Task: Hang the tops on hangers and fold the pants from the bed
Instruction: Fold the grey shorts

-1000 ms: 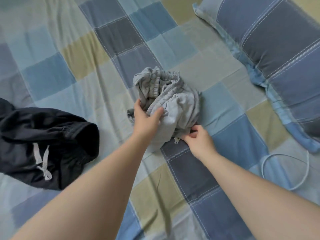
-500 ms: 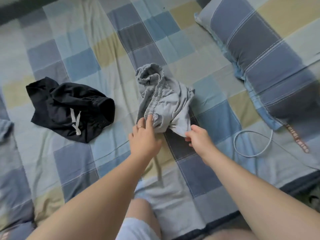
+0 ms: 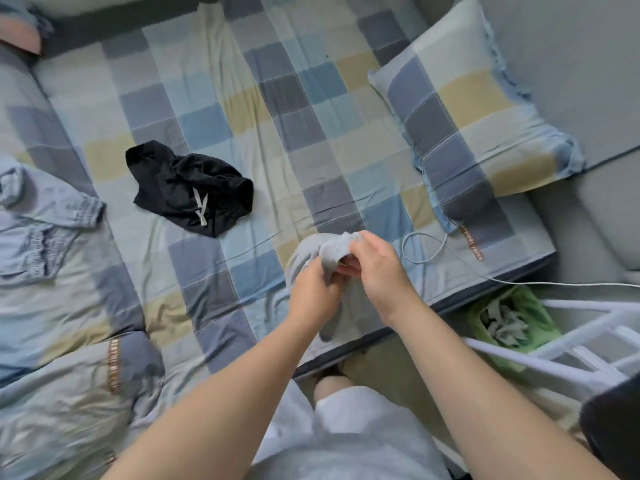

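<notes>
fingers [image 3: 347, 269]: curled in on both hands, pinching bunched cloth of the grey pants [image 3: 333, 251]; none spread or loose.
left hand [image 3: 310, 292]: grips the lower part of the bunch.
right hand [image 3: 381, 268]: grips the upper fold, thumb and fingertips closed on it, right against the left hand's grip.
just changed: a second ago the pants lay crumpled mid-bed under both hands; now they are lifted and drawn to the near edge of the bed [image 3: 311, 133], hanging below the hands.
meaning for the task: i judge the pick-up done and the fold not yet begun; the cloth looks to need shaking out flat first.
pants against fingers: the top bunch sits inside both grips, and the rest drapes down past the wrists over the mattress edge.
black shorts [image 3: 190, 192]: crumpled on the sheet, well apart to the left, untouched.
</notes>
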